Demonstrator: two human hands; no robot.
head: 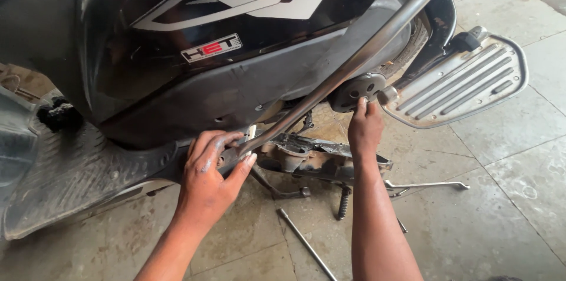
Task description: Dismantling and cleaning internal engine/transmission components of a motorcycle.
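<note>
A black scooter body panel [194,51] with white graphics fills the top of the head view. A chrome guard bar [365,45] runs diagonally from upper right down to the footboard edge. My left hand [209,178] is wrapped around the bar's lower end, near a small white part [252,132]. My right hand [364,131] reaches up, its fingertips touching the round grey mount [359,89] where the bar meets the frame. A grey ribbed footrest plate [466,83] sticks out to the right of that mount.
The scooter's ribbed black floorboard [65,169] lies at left. The stand and greasy underside [312,160] hang beneath. A long metal rod [306,244] and a thin wrench [427,185] lie on the stone-tiled floor [507,187].
</note>
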